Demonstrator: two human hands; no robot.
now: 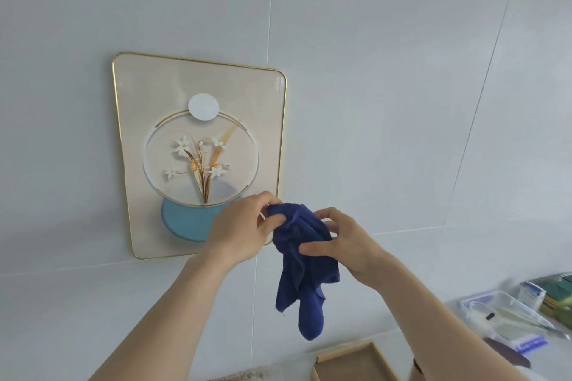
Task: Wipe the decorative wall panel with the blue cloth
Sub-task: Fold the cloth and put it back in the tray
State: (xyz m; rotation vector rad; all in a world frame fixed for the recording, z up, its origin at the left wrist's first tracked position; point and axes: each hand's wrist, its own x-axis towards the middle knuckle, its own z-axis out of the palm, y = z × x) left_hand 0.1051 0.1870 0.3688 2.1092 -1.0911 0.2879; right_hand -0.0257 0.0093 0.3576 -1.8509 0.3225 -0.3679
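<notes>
The decorative wall panel (198, 120) hangs on the pale wall, cream with a gold rim, white flowers in a ring and a blue disc below. A dark blue cloth (305, 269) dangles in front of the panel's lower right corner. My left hand (244, 226) pinches its bunched top from the left. My right hand (346, 247) grips it from the right, thumb across the fabric. Both hands are just off the wall, and the left one covers part of the panel's bottom right area.
A shallow wooden tray (349, 363) lies at the bottom, right of centre. A clear plastic box (507, 315) with small items and a stack of packets (554, 294) sit on the counter at the lower right.
</notes>
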